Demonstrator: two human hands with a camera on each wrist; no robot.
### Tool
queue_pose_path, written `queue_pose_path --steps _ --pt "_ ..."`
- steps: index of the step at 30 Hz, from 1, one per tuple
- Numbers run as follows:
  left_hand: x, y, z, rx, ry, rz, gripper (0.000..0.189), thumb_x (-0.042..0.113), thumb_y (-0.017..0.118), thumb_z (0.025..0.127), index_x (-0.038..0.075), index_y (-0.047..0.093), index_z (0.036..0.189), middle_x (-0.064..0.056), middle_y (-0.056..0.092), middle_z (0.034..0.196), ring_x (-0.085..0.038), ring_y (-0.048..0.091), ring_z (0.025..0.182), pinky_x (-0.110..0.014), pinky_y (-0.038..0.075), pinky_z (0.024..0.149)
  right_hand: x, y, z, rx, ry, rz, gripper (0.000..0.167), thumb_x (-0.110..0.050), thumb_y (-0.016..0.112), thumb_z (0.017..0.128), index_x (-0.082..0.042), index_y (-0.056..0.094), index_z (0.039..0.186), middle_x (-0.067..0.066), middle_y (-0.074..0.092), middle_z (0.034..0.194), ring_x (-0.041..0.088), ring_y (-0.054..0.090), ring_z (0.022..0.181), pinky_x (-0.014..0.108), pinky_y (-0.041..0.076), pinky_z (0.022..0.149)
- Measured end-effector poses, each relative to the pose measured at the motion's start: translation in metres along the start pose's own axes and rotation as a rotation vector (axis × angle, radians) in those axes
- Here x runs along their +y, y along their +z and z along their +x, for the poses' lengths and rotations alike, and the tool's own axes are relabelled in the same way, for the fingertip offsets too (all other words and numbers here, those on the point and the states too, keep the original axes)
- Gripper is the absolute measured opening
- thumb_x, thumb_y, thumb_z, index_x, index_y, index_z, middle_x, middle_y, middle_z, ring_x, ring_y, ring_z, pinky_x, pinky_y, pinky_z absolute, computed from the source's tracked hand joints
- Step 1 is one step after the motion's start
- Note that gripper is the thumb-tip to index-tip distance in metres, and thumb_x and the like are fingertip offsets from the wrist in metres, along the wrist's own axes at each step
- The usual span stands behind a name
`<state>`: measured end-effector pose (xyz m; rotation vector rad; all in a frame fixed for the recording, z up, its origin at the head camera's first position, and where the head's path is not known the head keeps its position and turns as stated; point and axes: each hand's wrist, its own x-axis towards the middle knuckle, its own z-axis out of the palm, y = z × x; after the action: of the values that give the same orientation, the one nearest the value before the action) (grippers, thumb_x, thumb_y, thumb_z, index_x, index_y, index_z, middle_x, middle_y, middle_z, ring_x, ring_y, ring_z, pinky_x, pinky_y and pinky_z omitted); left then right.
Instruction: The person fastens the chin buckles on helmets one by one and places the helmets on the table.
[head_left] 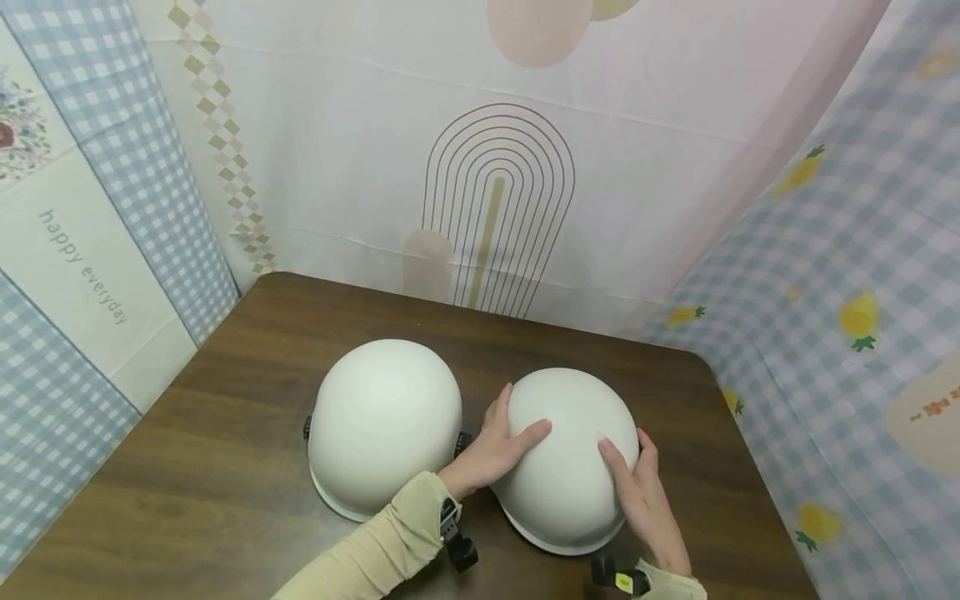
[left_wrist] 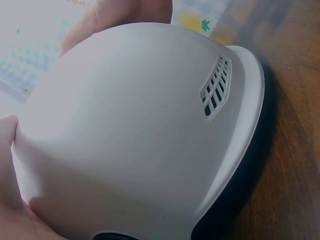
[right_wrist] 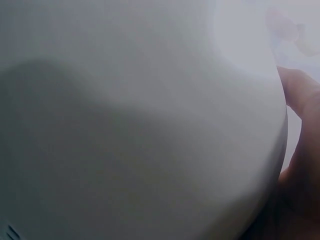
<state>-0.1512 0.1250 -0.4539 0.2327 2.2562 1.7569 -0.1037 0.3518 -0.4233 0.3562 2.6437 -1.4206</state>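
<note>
Two white helmets are on the brown table, dome side up. Both hands hold the right helmet (head_left: 566, 467) from its two sides. My left hand (head_left: 491, 450) lies along its left side, thumb on the dome and fingers at the far left. On the opposite side my right hand (head_left: 641, 487) presses its thumb to the dome, with the other fingers around the right edge. In the left wrist view the held helmet (left_wrist: 130, 115) shows a slotted vent (left_wrist: 217, 87) and a flared rim. The right wrist view is mostly filled by its smooth shell (right_wrist: 150, 125).
The left helmet (head_left: 382, 425) stands close to my left forearm, with dark fittings at its sides. The wooden table (head_left: 187, 483) has a back edge against a printed white cloth (head_left: 337, 167). Checked cloths hang left and right (head_left: 825, 375).
</note>
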Motion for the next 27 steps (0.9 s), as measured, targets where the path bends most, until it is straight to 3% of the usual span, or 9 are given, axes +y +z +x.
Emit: queue_pose_path --steps 27 --pt "-0.0012 0.0044 -0.0015 -0.004 0.018 0.033 0.099 0.072 0.053 0.085 0.027 0.002 0.157 -0.020 0.002 0.159 -0.042 0.015 0.142 -0.067 0.034 0.096 0.0090 0.0011 0.0052 -0.022 0.037 0.053 0.100 -0.066 0.039 0.094 -0.001 -0.010 0.152 0.035 0.006 0.152 0.052 0.026 0.134 0.066 0.028 0.102"
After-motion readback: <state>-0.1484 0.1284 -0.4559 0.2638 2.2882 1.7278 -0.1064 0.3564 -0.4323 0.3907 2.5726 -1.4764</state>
